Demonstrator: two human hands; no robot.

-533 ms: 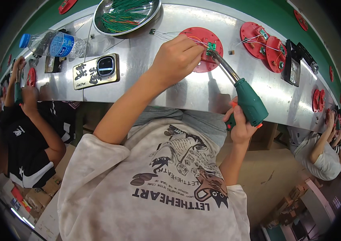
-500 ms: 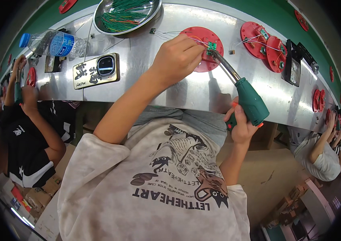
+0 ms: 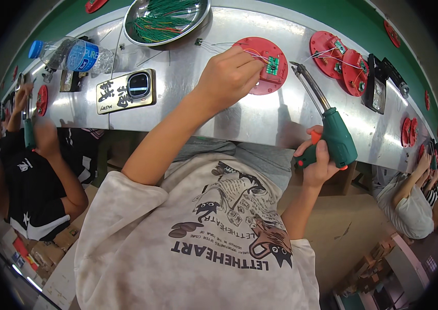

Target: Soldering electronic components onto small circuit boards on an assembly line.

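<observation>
My left hand (image 3: 231, 74) is closed in a pinch over a red round disc (image 3: 276, 77), its fingertips on a thin wire at the edge of a small green circuit board (image 3: 272, 65). The wire's end is hidden by the fingers. Other thin wires run from behind this hand to a small dark part (image 3: 198, 42) on the left. In my right hand (image 3: 318, 159) is a green soldering gun (image 3: 338, 135), gripped by its handle near the orange trigger. Its metal tip points up and away from me, to the right of the disc and apart from the board.
A steel bowl (image 3: 206, 18) of green wires stands at the back. Left on the metal table (image 3: 188, 111) lie a phone (image 3: 126, 91) and a plastic bottle (image 3: 72, 55). More red discs (image 3: 327, 49) and a black tray (image 3: 375, 88) lie right. People work on both sides.
The soldering gun has moved right and its tip has come off the circuit board, which now shows more fully. My left hand keeps nearly the same place.
</observation>
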